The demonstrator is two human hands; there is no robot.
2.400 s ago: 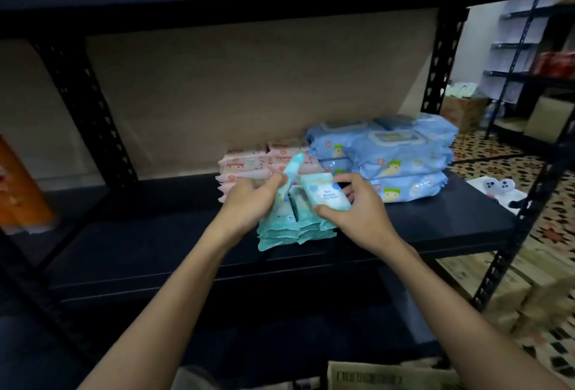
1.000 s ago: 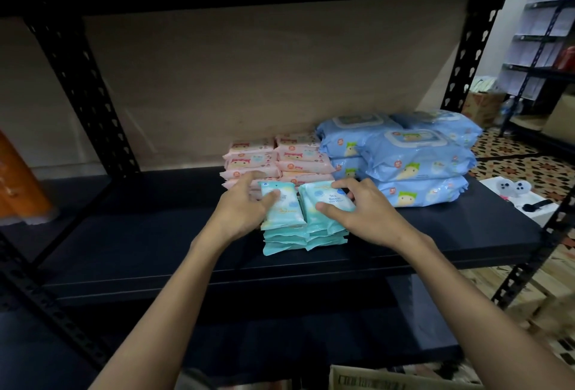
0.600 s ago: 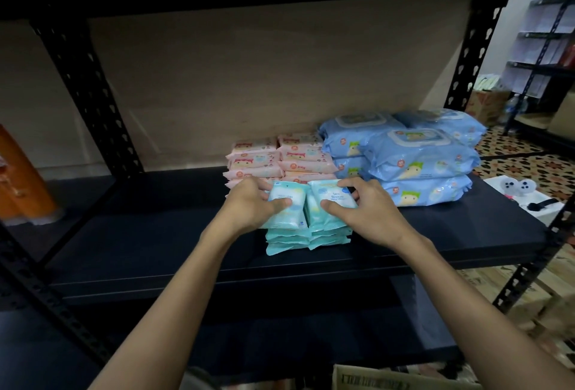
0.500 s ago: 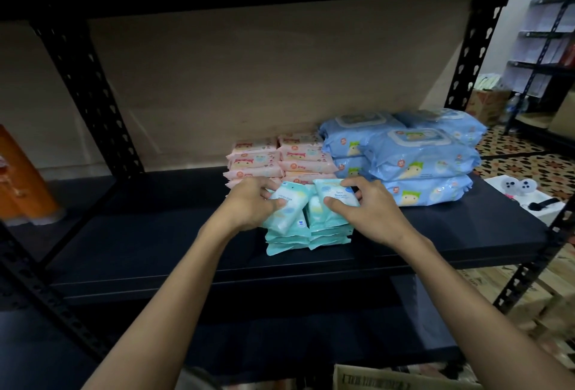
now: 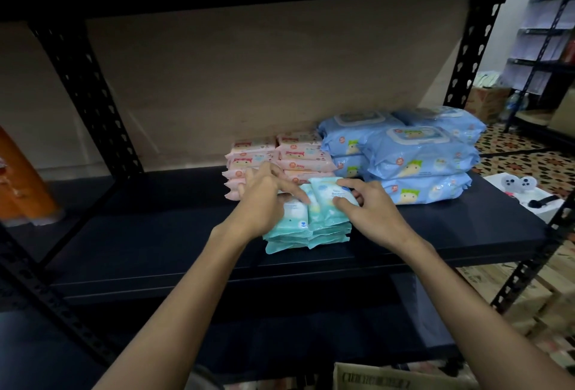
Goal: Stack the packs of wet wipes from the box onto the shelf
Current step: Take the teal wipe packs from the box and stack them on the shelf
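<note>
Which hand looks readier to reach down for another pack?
Probably the left hand: its fingers lie fairly straight on the small teal wet-wipe packs, while the right hand pinches the tilted top pack.

A box is cut off by the bottom edge; hands cover the top teal packs, their print illegible.

The shelf is matt black, its uprights punched with rows of holes. The small packs are teal with white labels, the packs behind pale pink with red print, the large packs sky blue (each bearing a green-capped cartoon figure). The floor shows a star-patterned tile.
</note>
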